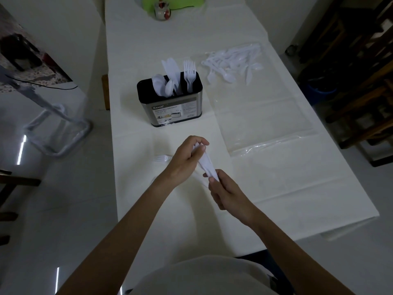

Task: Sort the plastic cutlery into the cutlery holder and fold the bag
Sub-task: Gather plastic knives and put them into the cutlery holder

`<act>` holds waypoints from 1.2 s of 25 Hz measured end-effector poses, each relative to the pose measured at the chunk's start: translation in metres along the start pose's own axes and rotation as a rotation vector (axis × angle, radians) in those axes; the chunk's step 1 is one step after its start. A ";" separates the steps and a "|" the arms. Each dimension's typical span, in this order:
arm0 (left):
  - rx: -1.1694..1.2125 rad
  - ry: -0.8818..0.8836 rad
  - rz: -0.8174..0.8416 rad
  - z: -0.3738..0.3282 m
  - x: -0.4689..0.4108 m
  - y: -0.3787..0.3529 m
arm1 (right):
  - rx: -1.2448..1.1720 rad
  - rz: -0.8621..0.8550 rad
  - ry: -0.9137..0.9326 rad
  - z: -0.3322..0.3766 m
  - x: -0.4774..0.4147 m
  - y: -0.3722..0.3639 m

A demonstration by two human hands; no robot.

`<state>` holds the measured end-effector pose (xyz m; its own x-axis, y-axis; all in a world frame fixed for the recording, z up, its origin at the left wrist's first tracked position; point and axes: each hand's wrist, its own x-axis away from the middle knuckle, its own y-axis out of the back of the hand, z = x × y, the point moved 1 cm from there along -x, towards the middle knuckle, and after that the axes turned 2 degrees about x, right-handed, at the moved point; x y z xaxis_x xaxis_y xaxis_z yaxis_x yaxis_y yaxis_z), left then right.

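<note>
A black and steel cutlery holder (170, 103) stands on the white table (287, 188), with white spoons, knives and forks upright in it. Just in front of it, my left hand (185, 160) and my right hand (225, 192) both grip a small bunch of white plastic cutlery (205, 162), the left at its far end, the right at its near end. A white fork (162, 157) lies on the table just left of my left hand. A clear plastic bag (261, 116) lies flat to the right, with a pile of white spoons (231, 60) at its far end.
A small glass jar (162, 10) and a green object (172, 2) sit at the table's far end. Dark wooden chairs (361, 81) stand to the right of the table. A metal frame (57, 128) stands on the glossy floor to the left.
</note>
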<state>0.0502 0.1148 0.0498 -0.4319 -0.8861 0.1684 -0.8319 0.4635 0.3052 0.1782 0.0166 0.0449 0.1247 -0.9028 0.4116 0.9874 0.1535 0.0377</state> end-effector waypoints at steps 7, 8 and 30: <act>0.063 0.017 0.162 -0.006 0.000 0.012 | 0.205 0.335 -0.126 0.017 -0.012 0.015; 0.060 0.015 0.185 -0.008 -0.001 0.013 | 0.312 0.354 -0.123 0.021 -0.016 0.019; 0.281 0.234 -0.685 0.014 -0.109 0.132 | 0.340 -0.330 0.400 0.186 -0.202 0.052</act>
<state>-0.0175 0.2729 0.0586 0.2695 -0.9350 0.2304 -0.9573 -0.2343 0.1691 0.1861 0.2816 0.1330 -0.0902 -0.9950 -0.0425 0.9022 -0.0997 0.4197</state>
